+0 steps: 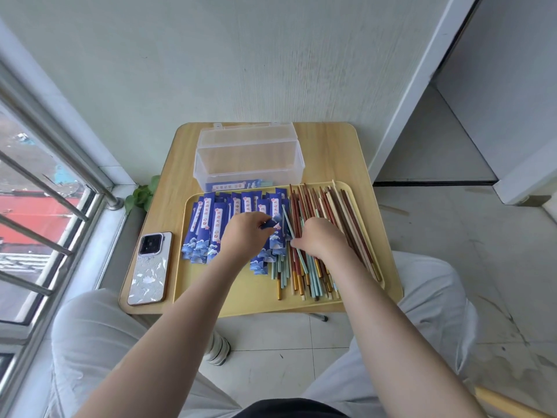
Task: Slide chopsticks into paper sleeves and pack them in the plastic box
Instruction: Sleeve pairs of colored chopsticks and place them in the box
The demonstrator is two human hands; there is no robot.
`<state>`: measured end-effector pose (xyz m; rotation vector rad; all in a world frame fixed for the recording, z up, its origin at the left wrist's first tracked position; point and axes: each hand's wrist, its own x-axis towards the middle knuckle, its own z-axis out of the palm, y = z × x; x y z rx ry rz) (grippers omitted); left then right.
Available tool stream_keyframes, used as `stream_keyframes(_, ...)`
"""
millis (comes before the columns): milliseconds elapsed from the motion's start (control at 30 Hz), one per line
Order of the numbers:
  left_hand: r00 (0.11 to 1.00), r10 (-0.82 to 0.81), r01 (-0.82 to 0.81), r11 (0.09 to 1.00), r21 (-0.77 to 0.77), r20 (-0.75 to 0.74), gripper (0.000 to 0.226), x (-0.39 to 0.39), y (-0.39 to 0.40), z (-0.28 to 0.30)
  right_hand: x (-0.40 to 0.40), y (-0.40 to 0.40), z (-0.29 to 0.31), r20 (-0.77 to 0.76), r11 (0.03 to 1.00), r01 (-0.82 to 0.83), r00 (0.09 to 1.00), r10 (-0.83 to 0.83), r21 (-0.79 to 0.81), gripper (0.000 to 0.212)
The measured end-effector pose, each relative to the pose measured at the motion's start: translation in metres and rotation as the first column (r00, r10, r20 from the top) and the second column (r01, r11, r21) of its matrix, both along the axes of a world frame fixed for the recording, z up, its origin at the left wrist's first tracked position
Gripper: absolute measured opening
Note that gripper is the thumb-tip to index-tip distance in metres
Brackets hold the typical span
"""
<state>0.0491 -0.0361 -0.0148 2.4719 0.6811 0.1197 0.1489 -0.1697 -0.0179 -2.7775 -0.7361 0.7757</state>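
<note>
A yellow tray on the small wooden table holds several blue paper sleeves on its left half and a heap of red, teal and cream chopsticks on its right half. My left hand pinches one blue sleeve above the sleeve pile. My right hand grips a pair of teal chopsticks whose tips point up toward that sleeve. Behind the tray stands the clear plastic box, lid open, with one sleeved pair lying at its front bottom.
A phone lies face down at the table's left edge. A window with metal bars is at the left, a wall behind the table. My knees in light trousers flank the table's near edge.
</note>
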Motion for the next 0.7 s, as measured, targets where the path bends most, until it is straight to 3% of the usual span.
stream_keyframes(100, 1.0, 0.018, -0.018, 1.0, -0.006, -0.007, 0.02, -0.001, -0.002, -0.002, -0.007, 0.006, 0.0, 0.045, 0.995, -0.021, 0.999, 0.026, -0.102, 0.026)
stream_keyframes(233, 0.999, 0.049, -0.048, 0.997, -0.057, 0.009, 0.028, -0.003, -0.001, -0.002, -0.01, 0.01, -0.003, 0.094, 0.996, -0.003, 0.996, 0.012, -0.089, 0.007)
stream_keyframes(367, 0.996, 0.086, -0.084, 0.992, -0.089, 0.015, 0.032, -0.004, -0.001, 0.0, -0.01, 0.009, 0.0, 0.074, 0.999, 0.013, 0.997, -0.01, -0.033, 0.013)
stream_keyframes(467, 0.994, 0.11, -0.108, 0.989, -0.104, 0.016, 0.024, -0.004, 0.0, 0.0, -0.007, 0.004, 0.002, 0.098, 0.982, 0.123, 0.986, -0.138, 0.143, 0.023)
stream_keyframes(567, 0.985, 0.173, -0.166, 0.953, -0.254, 0.004, 0.026, -0.003, 0.004, 0.0, 0.001, -0.003, 0.011, 0.087, 0.883, 0.235, 0.952, -0.293, 0.406, 0.01)
stream_keyframes(633, 0.978, 0.209, -0.194, 0.876, -0.443, -0.014, 0.027, -0.001, 0.006, 0.003, 0.006, -0.005, 0.022, -0.014, 0.743, 0.316, 0.924, -0.382, 0.591, 0.003)
stream_keyframes(700, 0.98, 0.199, -0.169, 0.779, -0.604, -0.017, 0.025, -0.002, 0.006, 0.01, 0.01, -0.005, 0.031, -0.142, 0.584, 0.401, 0.888, -0.438, 0.705, 0.009)
